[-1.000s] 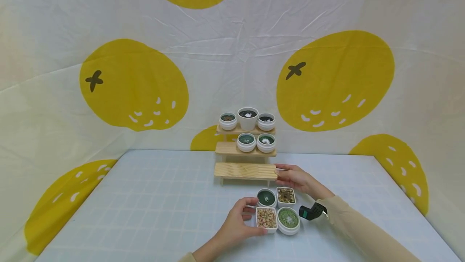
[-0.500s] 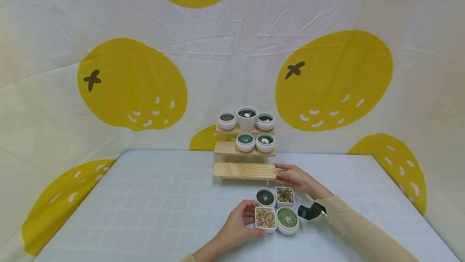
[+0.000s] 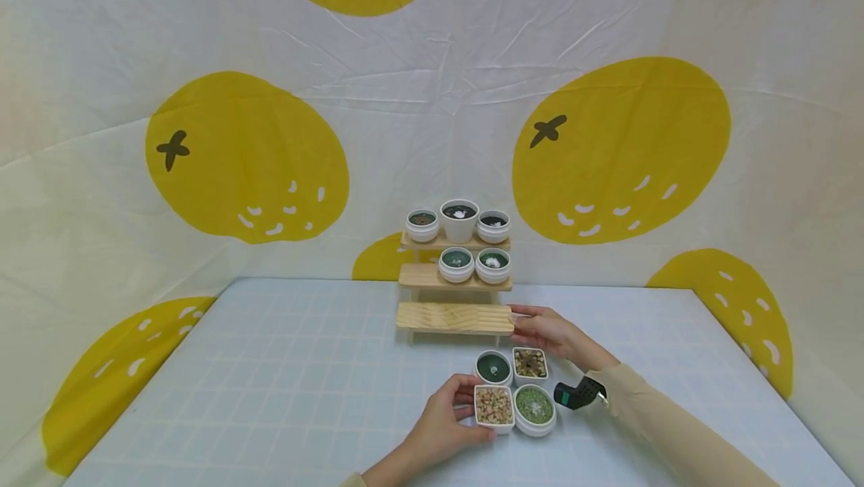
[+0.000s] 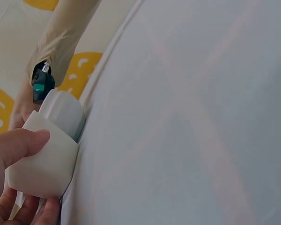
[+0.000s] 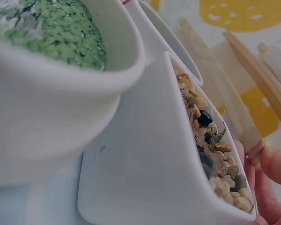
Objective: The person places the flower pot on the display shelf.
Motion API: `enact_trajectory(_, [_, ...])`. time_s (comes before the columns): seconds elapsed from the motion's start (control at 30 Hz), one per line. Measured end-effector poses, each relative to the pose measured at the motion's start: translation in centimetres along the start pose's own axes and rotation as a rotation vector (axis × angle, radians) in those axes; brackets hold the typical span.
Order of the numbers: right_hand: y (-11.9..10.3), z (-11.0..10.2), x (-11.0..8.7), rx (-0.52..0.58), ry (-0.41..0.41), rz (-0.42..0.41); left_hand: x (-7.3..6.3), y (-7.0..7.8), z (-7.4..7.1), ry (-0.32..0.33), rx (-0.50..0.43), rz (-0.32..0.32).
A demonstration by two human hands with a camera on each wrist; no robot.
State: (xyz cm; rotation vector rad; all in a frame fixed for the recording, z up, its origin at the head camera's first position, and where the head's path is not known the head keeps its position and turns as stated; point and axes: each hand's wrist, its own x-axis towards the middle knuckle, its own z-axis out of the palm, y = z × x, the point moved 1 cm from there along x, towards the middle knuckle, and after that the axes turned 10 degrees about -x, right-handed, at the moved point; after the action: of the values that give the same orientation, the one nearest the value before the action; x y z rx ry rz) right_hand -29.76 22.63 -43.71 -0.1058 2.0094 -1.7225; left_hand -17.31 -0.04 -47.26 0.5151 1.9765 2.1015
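My left hand (image 3: 439,423) grips a white square pot (image 3: 494,406) of pale pebbles, thumb at its front and fingers along its left side. In the left wrist view the thumb (image 4: 30,143) presses the wall of that pot. Farther back, my right hand (image 3: 555,333) pinches the right end of the lowest step of a wooden three-tier stand (image 3: 454,317). The right wrist view has its thumb (image 5: 277,164) at the end of the board. Clustered with the held pot are a dark green round pot (image 3: 494,368), a square pebble pot (image 3: 531,365) and a light green round pot (image 3: 535,406).
On the top tier stand a tall white pot (image 3: 460,221) and two smaller round pots. The middle tier (image 3: 417,275) bears two round pots on its right part. A pale checked cloth (image 3: 270,382) covers the table; a fruit-print curtain (image 3: 418,112) hangs behind.
The left hand's fingers have closed in slightly around the square pebble pot. The right hand stays at the stand's end, and the pots keep their places.
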Motion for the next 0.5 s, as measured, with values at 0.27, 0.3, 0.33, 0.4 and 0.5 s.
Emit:
enact_trajectory(0.27, [0.11, -0.04, -0.03, -0.013, -0.004, 0.002, 0.07, 0.02, 0.03, 0.012, 0.002, -0.011])
enact_trajectory(0.3, [0.13, -0.04, -0.01, -0.011, -0.001, 0.007, 0.04, 0.07, 0.03, 0.013, 0.003, -0.011])
enact_trajectory(0.33, [0.16, -0.06, 0.01, -0.008, 0.001, 0.011, 0.03, 0.10, 0.04, 0.015, 0.006, -0.014])
enact_trajectory(0.4, [0.21, -0.11, 0.06, -0.008, 0.002, 0.017, 0.04, 0.14, 0.05, 0.020, 0.010, -0.015])
enact_trajectory(0.5, [0.21, -0.20, 0.09, -0.009, 0.003, 0.018, 0.07, 0.13, 0.05, 0.030, 0.013, -0.012])
